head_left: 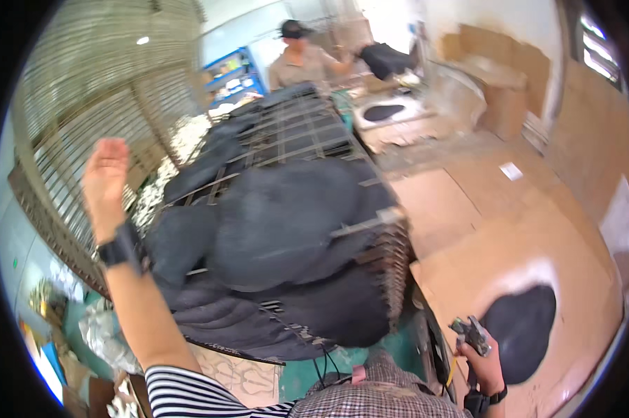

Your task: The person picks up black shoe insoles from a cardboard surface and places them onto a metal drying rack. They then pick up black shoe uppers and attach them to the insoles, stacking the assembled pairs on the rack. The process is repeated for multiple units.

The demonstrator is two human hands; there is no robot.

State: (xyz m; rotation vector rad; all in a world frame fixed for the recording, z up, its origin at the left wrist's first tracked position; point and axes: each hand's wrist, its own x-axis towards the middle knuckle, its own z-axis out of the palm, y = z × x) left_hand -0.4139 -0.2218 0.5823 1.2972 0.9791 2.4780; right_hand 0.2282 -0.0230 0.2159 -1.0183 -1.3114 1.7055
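My left hand (pixel 106 182) is raised at the far left in front of tilted-up wire racks (pixel 84 104). Its fingers look stretched upward, somewhat blurred, with nothing visible in them. A dark band circles the wrist. At the lower right my right hand (pixel 487 366) is closed around a metal spray gun (pixel 472 334) with a yellow hose. Beside it a black, rounded flat piece (pixel 522 333) lies on cardboard, ringed by a whitish patch. Large black sheet pieces (pixel 286 216) cover the stacked wire rack between my hands, several overlapping and drooping over its front edge.
Cardboard (pixel 461 237) covers the long bench on the right. Farther back, a co-worker (pixel 307 59) holds a black piece (pixel 387 61) near another dark piece (pixel 384 111) on a pale board. Coiled springs (pixel 392 272) line the rack's right corner. Plastic bags (pixel 105 334) lie at lower left.
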